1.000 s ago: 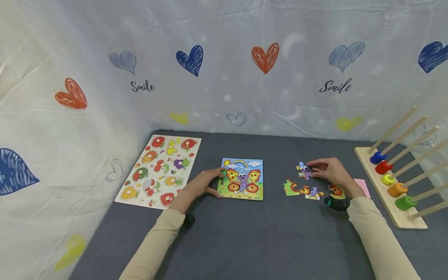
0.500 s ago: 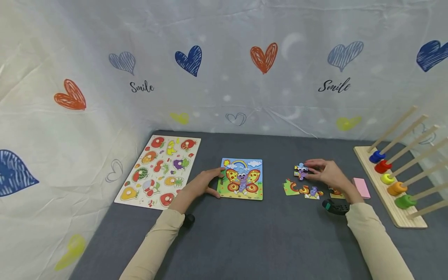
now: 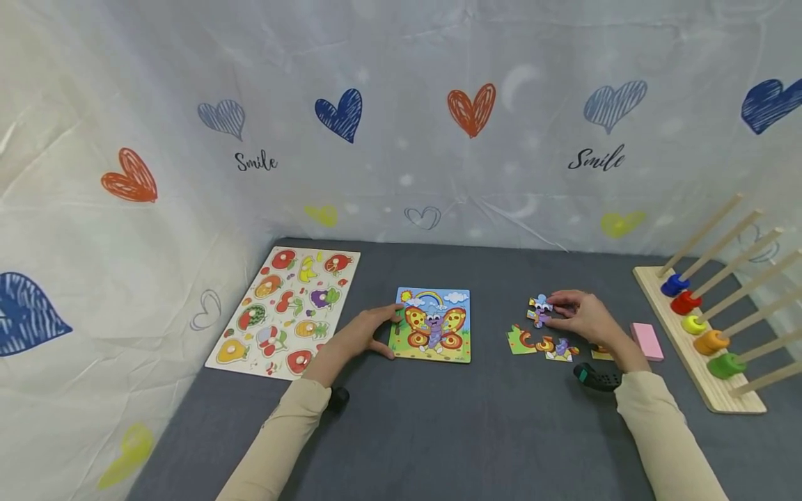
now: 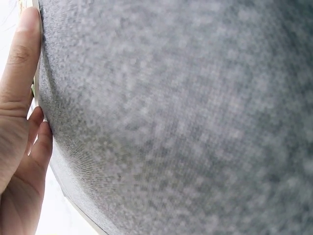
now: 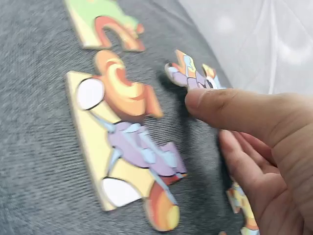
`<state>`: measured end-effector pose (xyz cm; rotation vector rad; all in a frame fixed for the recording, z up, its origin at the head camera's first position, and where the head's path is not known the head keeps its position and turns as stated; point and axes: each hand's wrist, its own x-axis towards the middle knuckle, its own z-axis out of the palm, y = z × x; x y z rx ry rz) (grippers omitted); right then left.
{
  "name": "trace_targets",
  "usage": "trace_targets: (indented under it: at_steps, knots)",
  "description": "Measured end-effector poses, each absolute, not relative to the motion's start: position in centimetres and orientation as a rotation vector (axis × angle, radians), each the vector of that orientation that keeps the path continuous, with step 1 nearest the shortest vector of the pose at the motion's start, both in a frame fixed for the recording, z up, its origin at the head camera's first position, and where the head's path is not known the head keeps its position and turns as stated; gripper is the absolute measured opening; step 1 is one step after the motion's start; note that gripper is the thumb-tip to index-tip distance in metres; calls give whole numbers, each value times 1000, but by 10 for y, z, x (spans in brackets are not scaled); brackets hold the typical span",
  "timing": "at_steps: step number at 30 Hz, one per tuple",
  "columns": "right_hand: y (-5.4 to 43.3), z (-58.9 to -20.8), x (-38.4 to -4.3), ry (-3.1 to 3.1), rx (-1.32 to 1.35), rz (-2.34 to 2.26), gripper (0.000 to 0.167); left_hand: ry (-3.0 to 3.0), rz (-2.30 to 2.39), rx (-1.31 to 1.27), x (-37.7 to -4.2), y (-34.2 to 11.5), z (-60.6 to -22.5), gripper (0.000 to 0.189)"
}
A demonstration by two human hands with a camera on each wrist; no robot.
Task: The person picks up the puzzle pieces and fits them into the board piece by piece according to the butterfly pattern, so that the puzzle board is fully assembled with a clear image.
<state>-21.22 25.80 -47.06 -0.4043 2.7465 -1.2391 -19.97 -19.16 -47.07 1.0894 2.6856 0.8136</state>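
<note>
My left hand rests at the left edge of a square butterfly picture board, fingertips on its left side and thumb near the lower corner. In the left wrist view, the thumb lies straight along the board's edge. My right hand pinches a jigsaw puzzle piece showing the butterfly's face, seen tilted in the right wrist view. Just in front of it lie a green-cornered puzzle piece and a piece with the purple body. Another puzzle piece is partly hidden by the right wrist.
At the left lies a fruit puzzle board. A pink block sits right of the right hand. Farther right is a wooden peg rack with coloured rings and tall slanting rods. A printed curtain hangs behind the grey table.
My right hand has shifted slightly left with the face piece, which has turned a little. The pink block is now more uncovered. My left hand stays at the board.
</note>
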Motion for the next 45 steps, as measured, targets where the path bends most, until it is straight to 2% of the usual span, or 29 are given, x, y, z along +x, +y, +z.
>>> trace_targets:
  at_steps: [7,16,33,45]
  knots:
    - [264,-468,-213,2442,-386,-1501,49,2704,771,1038,-200,-192,-472,75]
    - [251,-479,-211,2124,-450,-1806,50,2694,800,1067,-201,-193,-475,79]
    - [182,-482,-210,2083,-450,-1788,47,2681,822,1071,-200,-190,-473,77]
    - [130,-485,-211,2034,-521,-1829,45,2686,805,1044,-199,-191,-474,86]
